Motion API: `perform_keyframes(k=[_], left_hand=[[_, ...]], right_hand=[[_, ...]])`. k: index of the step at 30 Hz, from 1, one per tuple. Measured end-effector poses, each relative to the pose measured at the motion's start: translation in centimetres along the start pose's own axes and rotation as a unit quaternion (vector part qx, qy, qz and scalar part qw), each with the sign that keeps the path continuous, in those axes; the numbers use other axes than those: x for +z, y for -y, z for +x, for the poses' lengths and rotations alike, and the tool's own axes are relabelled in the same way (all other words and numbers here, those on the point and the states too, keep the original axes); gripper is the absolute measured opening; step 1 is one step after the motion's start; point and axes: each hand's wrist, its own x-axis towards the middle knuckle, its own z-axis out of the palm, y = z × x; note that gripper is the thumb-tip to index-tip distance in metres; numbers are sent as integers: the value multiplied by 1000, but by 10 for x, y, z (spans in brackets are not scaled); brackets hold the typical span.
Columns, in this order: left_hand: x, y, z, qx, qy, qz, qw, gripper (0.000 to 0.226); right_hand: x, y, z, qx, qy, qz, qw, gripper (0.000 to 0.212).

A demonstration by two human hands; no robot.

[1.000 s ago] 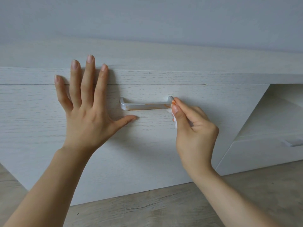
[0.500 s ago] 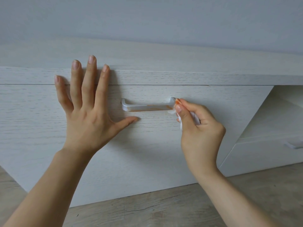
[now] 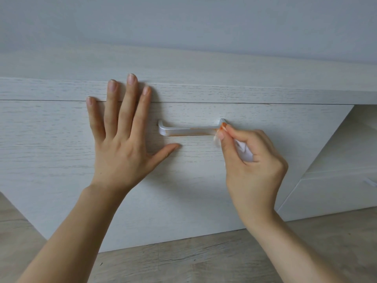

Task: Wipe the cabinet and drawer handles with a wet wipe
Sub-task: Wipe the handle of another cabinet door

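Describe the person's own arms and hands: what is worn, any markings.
Both forearms are bare, no sleeves in view. The left hand wears no ring, watch or glove, and its nails are short and unpainted. The right hand is bare too, no jewellery showing; an orange tint shows at its fingertips.

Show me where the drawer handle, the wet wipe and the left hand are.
drawer handle (image 3: 189,132): head view, middle of the silver bar.
wet wipe (image 3: 243,151): head view, white bunched part showing between the right hand's fingers.
left hand (image 3: 120,152): head view, back of the hand.

Soft even daylight, faint shadows, mild wide-angle bowing, slight softness.
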Motion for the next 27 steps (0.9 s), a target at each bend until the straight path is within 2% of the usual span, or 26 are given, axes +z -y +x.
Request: perform_keyframes(k=[3,9,14,19,27], left_hand=[[0,-1,-1,-2,-1,-1,1000,99],[-1,-2,0,-3,2,-2,1000,96],[-2,-1,0,-4,1,2,1000,96],[-1,-1,1,-3,-1,2,1000,96],[-1,-2,1,-4,-4,0,1000,96]], right_hand=[[2,2,-2,-34,10,-25,999,7],[4,-2,-1,-10,7,-5,1000,10],[-2,-2,3,13,-30,2,999,11],[8,3,3,-27,0,-38,999,16],[5,-1,6,-47,9,-63,997,11]])
